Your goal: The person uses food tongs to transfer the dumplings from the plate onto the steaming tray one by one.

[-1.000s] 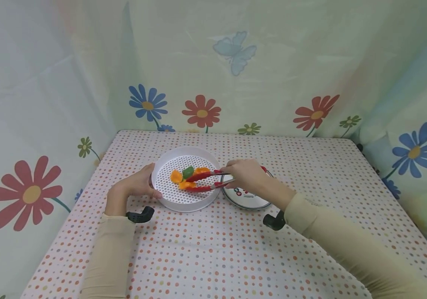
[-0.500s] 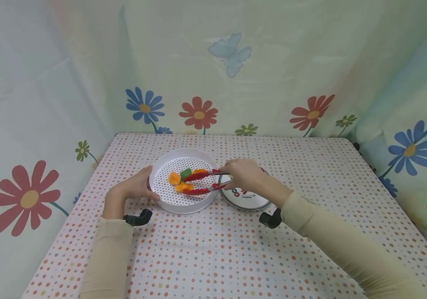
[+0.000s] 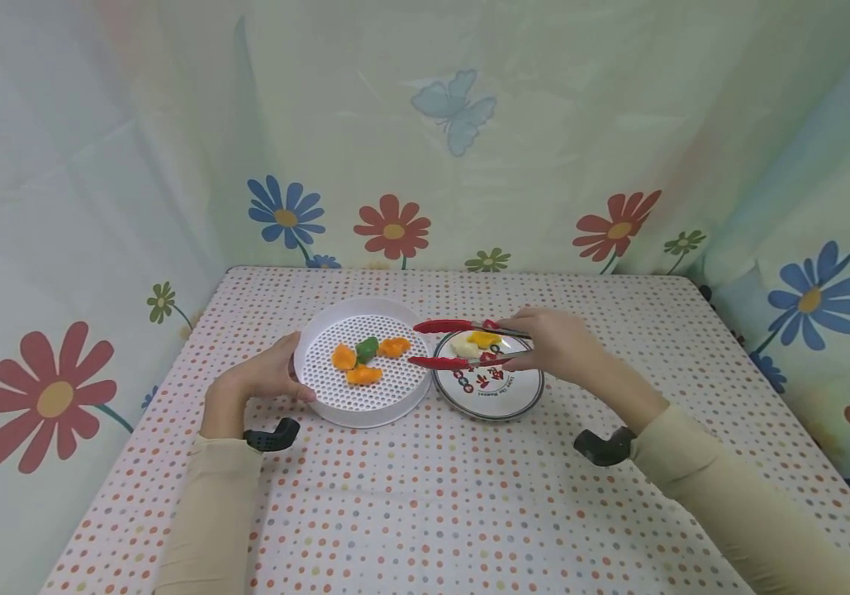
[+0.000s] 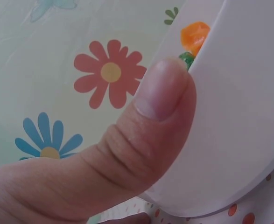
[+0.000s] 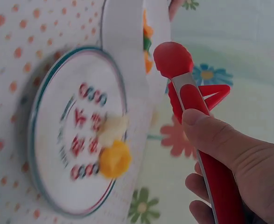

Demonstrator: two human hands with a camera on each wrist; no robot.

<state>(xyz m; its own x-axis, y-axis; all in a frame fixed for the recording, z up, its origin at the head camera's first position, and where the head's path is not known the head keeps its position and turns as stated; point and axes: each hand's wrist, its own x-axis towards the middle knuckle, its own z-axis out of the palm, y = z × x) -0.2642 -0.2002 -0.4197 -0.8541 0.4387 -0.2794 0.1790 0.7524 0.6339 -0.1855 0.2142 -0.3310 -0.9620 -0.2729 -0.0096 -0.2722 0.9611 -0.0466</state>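
My left hand (image 3: 268, 373) holds the left side of a round white sieve (image 3: 365, 415) with a perforated bottom. In the left wrist view the thumb (image 4: 151, 121) presses the outer wall near the rim. Inside the sieve lie several orange pieces (image 3: 395, 346) and a green piece (image 3: 368, 349), like bits of pepper. My right hand (image 3: 562, 343) grips red-tipped metal tongs (image 3: 443, 326), thumb along one arm. The tongs' tips are apart with nothing between them, above the plate's left edge. On the white plate (image 3: 495, 403) are a yellow piece (image 3: 484, 339) and a creamy white piece (image 3: 463, 345).
The plate stands close against the sieve's right side on a dotted tablecloth (image 3: 425, 496). A flowered curtain (image 3: 543, 149) rises behind the table and along both sides. A black camera mount (image 3: 603, 446) juts from the right wrist, another (image 3: 273, 435) from the left.
The tongs have left the orange pieces in the sieve and moved right, over the plate, with the right hand. The plate's yellow and white pieces now show. The left hand stays on the sieve.
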